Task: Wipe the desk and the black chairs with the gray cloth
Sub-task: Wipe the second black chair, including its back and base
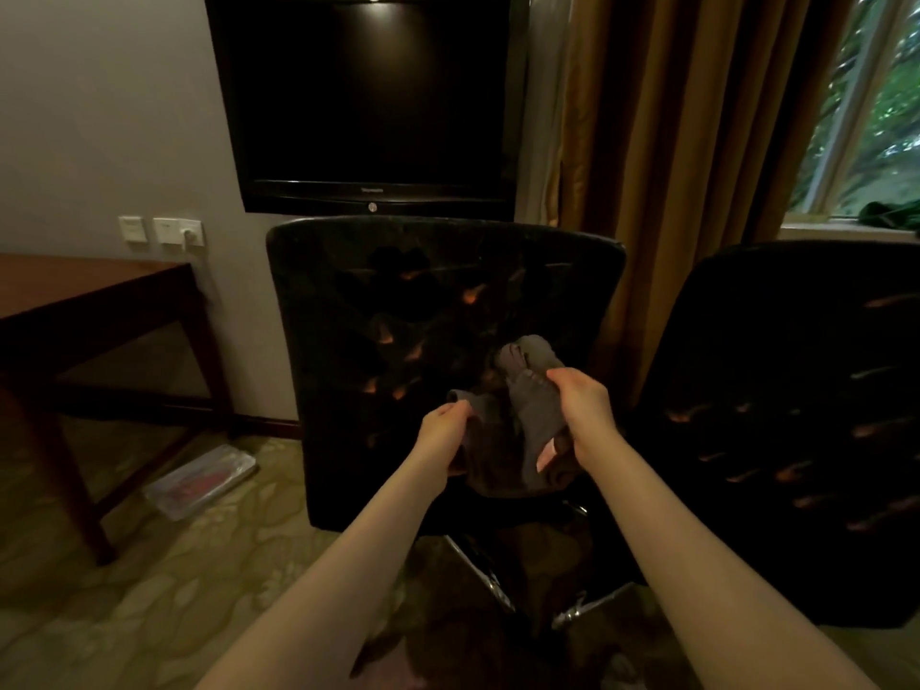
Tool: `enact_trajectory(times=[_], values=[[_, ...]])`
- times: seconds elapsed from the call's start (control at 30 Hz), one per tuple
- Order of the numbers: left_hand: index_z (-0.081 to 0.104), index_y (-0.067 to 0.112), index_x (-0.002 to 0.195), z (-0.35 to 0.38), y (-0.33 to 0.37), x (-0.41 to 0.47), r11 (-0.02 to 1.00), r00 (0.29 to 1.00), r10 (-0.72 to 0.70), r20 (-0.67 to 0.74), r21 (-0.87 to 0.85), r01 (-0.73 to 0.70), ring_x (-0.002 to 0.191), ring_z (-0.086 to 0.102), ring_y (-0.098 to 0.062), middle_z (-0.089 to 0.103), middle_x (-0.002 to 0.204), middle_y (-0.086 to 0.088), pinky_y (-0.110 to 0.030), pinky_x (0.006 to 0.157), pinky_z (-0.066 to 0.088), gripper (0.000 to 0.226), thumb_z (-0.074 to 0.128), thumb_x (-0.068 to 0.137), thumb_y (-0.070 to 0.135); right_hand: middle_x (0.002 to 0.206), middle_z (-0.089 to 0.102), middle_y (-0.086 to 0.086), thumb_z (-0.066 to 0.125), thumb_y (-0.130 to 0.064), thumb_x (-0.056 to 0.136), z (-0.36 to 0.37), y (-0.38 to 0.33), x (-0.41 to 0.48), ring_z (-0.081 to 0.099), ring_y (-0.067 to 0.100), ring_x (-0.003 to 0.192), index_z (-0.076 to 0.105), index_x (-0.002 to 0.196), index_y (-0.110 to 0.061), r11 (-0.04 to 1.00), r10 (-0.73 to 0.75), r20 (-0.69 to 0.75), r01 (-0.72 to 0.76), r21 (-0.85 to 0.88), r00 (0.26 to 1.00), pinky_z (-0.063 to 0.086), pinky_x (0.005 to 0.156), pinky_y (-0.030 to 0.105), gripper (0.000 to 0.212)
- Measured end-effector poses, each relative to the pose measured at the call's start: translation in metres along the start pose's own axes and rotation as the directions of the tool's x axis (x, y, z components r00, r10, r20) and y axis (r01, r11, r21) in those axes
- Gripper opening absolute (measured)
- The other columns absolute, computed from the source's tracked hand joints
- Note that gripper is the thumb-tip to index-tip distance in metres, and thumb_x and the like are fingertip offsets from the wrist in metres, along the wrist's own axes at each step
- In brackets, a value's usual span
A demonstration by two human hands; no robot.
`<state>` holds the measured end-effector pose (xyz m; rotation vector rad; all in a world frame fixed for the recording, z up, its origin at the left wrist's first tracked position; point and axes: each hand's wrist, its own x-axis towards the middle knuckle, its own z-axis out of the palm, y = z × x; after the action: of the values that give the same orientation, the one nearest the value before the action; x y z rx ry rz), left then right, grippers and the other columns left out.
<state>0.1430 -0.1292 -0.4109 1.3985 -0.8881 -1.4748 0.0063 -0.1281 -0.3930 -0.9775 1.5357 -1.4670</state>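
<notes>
Closest in, the left forearm (323, 590) and right forearm (697, 565) come up from six o'clock, both bare, both stretched toward the middle of the view. And there's the gray cloth (527, 420), right between the hands, hanging crumpled against the backrest of the black chair (398, 316). The left hand (443, 430) sits at the cloth's eight o'clock, fingers curled, pinching its left edge. The right hand (580, 405) is at three o'clock of the cloth, fingers wrapped round a thick fold, with a bunched end poking up at that hand's eleven o'clock. The rest of the cloth sags below both hands, over the seat.

Out at three o'clock from the hands stands the second black chair (796, 415), just beside the first. The desk (74, 301) is at nine o'clock, well apart from the cloth, dark brown wood. At twelve o'clock a television (368, 92) hangs dark on the wall, wall sockets (179, 231) at its lower left. The curtain (672, 141) falls at one o'clock, the window (876, 117) beyond it. On the carpet (149, 590) under the desk lies a plastic-wrapped tray (199, 483)
</notes>
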Motion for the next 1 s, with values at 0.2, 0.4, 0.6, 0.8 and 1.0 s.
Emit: enact_trajectory(times=[0.2,0.4,0.6,0.8,1.0], values=[[0.056,0.006,0.118,0.020,-0.006,0.006,0.997,0.991,0.024,0.128,0.075,-0.034,0.107,0.061,-0.031,0.063,0.113,-0.012,-0.035,0.081,0.051,0.050,0.065,0.084,0.041,0.120,0.063,0.006,0.057,-0.028,0.091,0.007,0.004,0.007,0.058,0.025,0.109,0.060,0.125,-0.015,0.915,-0.075,0.118,0.115,-0.387,0.990,0.046,0.095,0.038,0.036],[0.062,0.005,0.114,0.011,-0.037,0.033,0.979,0.968,-0.177,0.177,-0.069,0.192,0.092,0.064,-0.029,0.067,0.103,-0.013,-0.038,0.076,0.053,0.036,0.062,0.084,0.024,0.110,0.064,0.014,0.050,-0.015,0.096,-0.022,-0.007,0.009,0.059,0.018,0.075,0.056,0.125,-0.002,0.953,0.143,0.192,-0.188,0.238,0.971,0.048,0.064,0.027,0.032],[0.029,0.009,0.141,0.018,-0.046,0.037,0.982,0.988,-0.153,0.005,0.114,0.151,0.121,0.047,-0.034,0.044,0.138,-0.014,-0.040,0.094,0.044,0.074,0.065,0.082,0.036,0.088,0.064,0.010,0.049,-0.012,0.096,-0.017,-0.012,0.007,0.060,0.020,0.074,0.055,0.125,0.002,0.961,0.140,0.217,-0.186,0.206,0.966,0.049,0.066,0.028,0.032],[0.054,0.011,0.124,0.032,-0.016,0.013,0.982,0.976,-0.090,0.200,-0.144,0.120,0.106,0.054,-0.031,0.057,0.118,-0.015,-0.044,0.097,0.042,0.049,0.039,0.094,0.047,0.093,0.063,0.014,0.048,-0.010,0.097,-0.001,-0.011,0.010,0.060,0.021,0.074,0.053,0.129,0.002,0.994,0.094,0.176,-0.103,0.041,0.980,0.050,0.073,0.030,0.034],[0.055,0.012,0.127,0.027,-0.025,0.017,0.862,0.878,-0.048,0.475,-0.424,0.277,0.115,0.052,-0.036,0.055,0.127,-0.017,-0.055,0.097,0.038,0.082,0.037,0.079,0.076,0.080,0.064,0.003,0.051,-0.014,0.096,0.014,-0.018,-0.006,0.063,0.011,0.067,0.062,0.112,-0.006,0.994,0.065,0.416,-0.024,-0.103,0.907,0.052,0.055,0.021,0.021]])
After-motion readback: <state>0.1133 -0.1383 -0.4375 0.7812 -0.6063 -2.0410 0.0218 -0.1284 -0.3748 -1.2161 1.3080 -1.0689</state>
